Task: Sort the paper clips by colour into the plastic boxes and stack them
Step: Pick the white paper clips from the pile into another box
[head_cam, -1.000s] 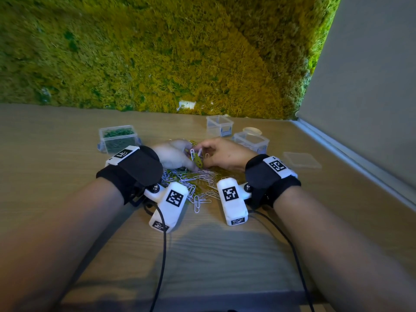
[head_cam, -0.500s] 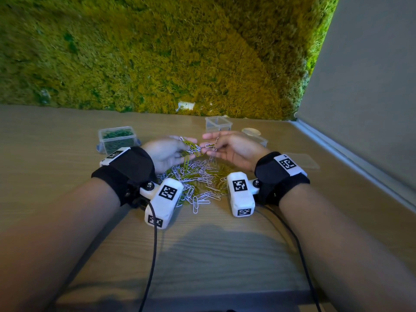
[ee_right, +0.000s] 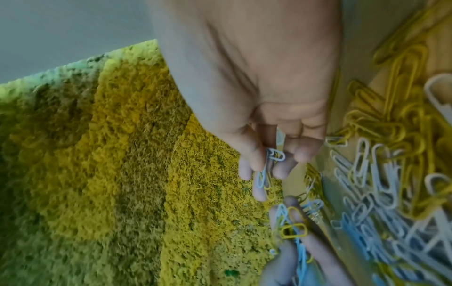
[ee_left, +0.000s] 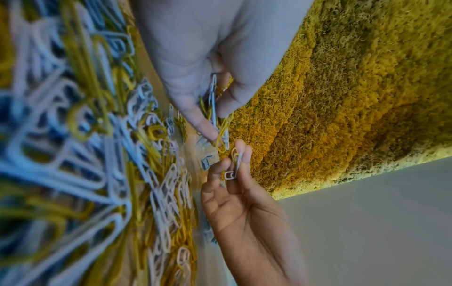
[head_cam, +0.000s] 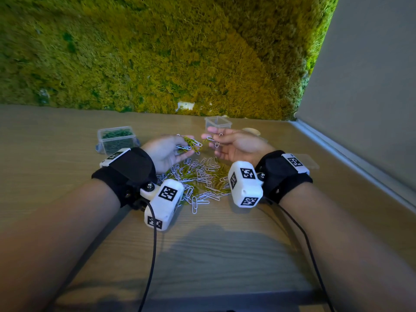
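Note:
A pile of white and yellow paper clips [head_cam: 198, 179] lies on the wooden table between my wrists. My left hand [head_cam: 180, 152] is raised over it, palm up, and holds a bunch of white and yellow clips [head_cam: 190, 144] between thumb and fingers; the same bunch [ee_left: 215, 108] shows in the left wrist view. My right hand [head_cam: 219, 139] hovers just right of it and pinches a few white clips [head_cam: 213, 140], also seen as white clips [ee_right: 266, 166]. A clear box of green clips [head_cam: 117, 139] stands at the left. An empty clear box [head_cam: 218, 122] stands behind my hands.
A clear lid [head_cam: 310, 162] lies flat beside my right wrist, and a pale round object [head_cam: 252, 131] sits behind my right hand. A moss wall [head_cam: 180, 52] backs the table, and a grey wall [head_cam: 371, 86] runs along its right edge.
Both hands have risen from the pile and turned palm up. The left now holds a bunch of clips, and the right has drawn a few white ones away from it.

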`<move>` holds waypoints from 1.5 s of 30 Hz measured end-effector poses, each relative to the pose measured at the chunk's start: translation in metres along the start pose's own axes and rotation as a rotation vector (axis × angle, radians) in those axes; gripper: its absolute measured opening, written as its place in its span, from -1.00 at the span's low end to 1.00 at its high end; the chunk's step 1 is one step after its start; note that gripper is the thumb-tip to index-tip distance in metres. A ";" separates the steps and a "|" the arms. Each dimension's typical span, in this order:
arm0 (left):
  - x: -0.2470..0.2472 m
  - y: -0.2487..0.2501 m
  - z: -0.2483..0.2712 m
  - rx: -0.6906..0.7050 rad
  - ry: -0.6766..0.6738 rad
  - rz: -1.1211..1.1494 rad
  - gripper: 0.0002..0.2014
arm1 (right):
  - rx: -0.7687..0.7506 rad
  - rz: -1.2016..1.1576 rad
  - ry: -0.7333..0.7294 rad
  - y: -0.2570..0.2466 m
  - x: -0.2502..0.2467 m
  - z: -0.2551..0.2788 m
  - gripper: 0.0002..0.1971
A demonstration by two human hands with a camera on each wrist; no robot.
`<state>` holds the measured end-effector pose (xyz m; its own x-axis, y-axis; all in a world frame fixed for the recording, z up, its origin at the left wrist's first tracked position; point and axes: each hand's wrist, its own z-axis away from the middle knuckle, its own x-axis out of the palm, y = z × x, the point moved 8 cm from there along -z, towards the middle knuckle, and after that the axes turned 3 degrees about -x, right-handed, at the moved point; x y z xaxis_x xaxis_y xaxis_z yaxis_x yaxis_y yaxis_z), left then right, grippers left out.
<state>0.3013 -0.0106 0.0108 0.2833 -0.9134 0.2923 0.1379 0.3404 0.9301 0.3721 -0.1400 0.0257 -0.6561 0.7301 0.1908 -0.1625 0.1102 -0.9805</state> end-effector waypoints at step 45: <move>0.006 0.003 0.000 0.047 -0.079 -0.011 -0.80 | 0.021 0.076 0.032 -0.002 0.006 0.002 -0.85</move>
<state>0.3035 -0.0150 0.0157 0.2057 -0.9323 0.2974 0.0951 0.3215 0.9421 0.3672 -0.1377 0.0291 -0.6433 0.7571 0.1136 -0.1286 0.0394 -0.9909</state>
